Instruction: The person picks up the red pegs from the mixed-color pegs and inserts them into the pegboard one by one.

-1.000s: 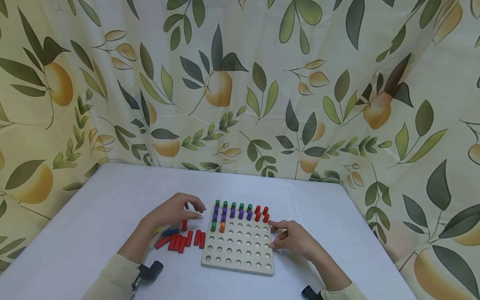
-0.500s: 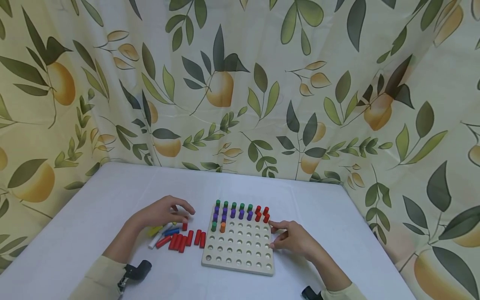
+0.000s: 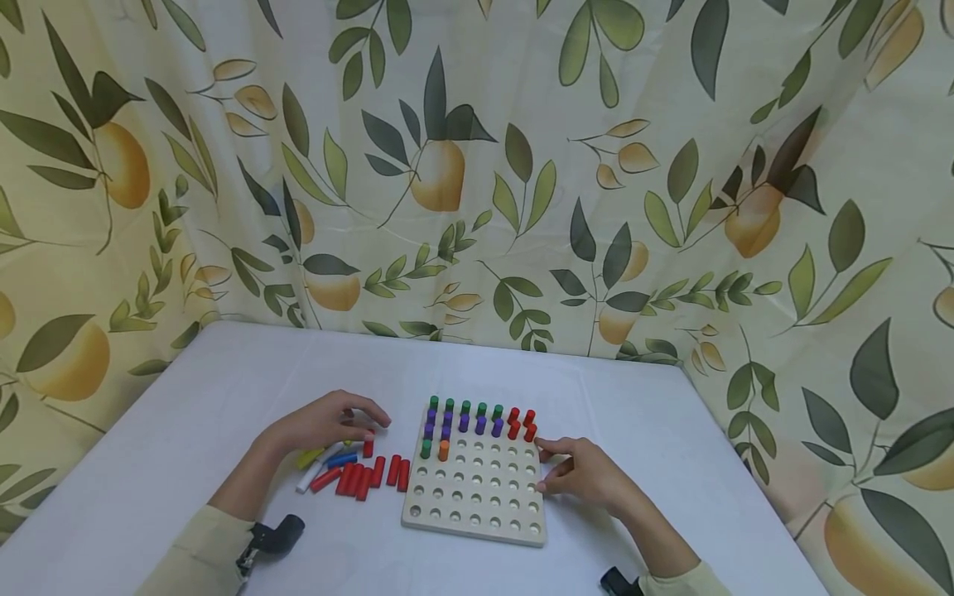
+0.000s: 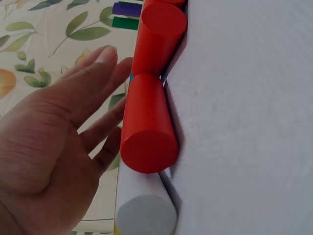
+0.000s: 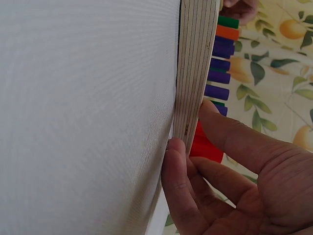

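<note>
your left hand (image 3: 322, 423) is hovering over the loose pegs (image 3: 363, 478) lying on the white table (image 3: 186, 430) just left of the pegboard (image 3: 477, 497), fingers relaxed and spread, holding nothing; the wrist view is showing them beside a red peg (image 4: 146, 127) and a white peg (image 4: 145, 210), not gripping either. your right hand (image 3: 589, 476) is bracing the board's right edge, thumb and fingers pinching its layered side (image 5: 195, 73). the board is sitting mid-table with green, purple and red pegs (image 3: 480, 418) standing in its 2 far rows, and 1 green and 1 orange peg (image 3: 443, 451) in the 3rd.
</note>
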Motion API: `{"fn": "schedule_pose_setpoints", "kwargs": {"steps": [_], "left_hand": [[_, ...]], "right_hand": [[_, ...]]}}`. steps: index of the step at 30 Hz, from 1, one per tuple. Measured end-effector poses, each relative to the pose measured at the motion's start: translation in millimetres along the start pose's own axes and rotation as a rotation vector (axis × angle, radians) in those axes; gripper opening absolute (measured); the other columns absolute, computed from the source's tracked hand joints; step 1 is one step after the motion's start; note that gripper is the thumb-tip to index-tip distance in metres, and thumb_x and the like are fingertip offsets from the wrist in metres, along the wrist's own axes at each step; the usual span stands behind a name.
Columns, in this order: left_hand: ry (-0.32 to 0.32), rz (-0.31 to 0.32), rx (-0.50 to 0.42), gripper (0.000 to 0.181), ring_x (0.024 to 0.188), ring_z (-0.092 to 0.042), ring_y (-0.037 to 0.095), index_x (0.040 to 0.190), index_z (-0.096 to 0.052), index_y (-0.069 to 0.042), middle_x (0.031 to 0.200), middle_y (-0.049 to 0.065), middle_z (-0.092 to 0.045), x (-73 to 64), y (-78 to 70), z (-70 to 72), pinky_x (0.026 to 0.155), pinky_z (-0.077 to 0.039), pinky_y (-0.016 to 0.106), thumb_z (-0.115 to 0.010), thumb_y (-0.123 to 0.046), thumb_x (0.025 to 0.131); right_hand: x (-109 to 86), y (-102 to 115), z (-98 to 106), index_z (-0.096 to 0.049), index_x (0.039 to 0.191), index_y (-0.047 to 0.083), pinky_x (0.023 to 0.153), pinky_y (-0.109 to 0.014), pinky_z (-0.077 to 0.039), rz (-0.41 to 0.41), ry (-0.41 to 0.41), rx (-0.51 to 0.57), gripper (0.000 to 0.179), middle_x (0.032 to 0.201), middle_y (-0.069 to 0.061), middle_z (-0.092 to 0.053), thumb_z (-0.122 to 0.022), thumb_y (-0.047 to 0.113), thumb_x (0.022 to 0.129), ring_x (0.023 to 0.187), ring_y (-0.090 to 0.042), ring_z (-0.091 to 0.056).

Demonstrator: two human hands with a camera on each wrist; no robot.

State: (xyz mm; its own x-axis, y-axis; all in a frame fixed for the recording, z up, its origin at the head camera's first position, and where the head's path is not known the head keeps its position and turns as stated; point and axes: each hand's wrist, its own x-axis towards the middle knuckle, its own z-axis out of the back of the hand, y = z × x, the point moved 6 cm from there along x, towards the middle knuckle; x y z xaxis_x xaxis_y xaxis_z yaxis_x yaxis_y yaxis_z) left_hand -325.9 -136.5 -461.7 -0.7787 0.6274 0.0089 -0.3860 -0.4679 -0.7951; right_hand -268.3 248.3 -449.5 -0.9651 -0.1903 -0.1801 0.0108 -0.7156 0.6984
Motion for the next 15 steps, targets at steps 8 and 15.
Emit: {"fn": "schedule_pose_setpoints", "kwargs": {"steps": [8,15], "left_hand": [[-0.002,-0.004,0.010,0.025,0.110,-0.065,0.020,0.118,-0.077,-0.019,0.115,-0.006,-0.072,1.7,0.6,-0.7,0.095,-0.048,0.048,-0.077,-0.009,0.094],[-0.004,0.009,0.030,0.027,0.114,-0.065,0.020,0.117,-0.078,-0.022,0.114,-0.008,-0.073,0.6,3.2,1.1,0.101,-0.048,0.052,-0.078,-0.009,0.093]], "right_hand": [[0.2,-0.3,-0.7,-0.065,0.138,0.001,0.067,-0.032,-0.051,-0.006,0.001,-0.003,0.068,0.107,0.000,-0.066,-0.092,0.008,0.076,0.077,-0.018,-0.060],[0.0,-0.7,-0.2,-0.065,0.138,0.002,0.066,-0.032,-0.050,-0.027,-0.002,0.016,0.069,0.106,0.001,-0.065,-0.092,0.006,0.075,0.077,-0.018,-0.059]]}}
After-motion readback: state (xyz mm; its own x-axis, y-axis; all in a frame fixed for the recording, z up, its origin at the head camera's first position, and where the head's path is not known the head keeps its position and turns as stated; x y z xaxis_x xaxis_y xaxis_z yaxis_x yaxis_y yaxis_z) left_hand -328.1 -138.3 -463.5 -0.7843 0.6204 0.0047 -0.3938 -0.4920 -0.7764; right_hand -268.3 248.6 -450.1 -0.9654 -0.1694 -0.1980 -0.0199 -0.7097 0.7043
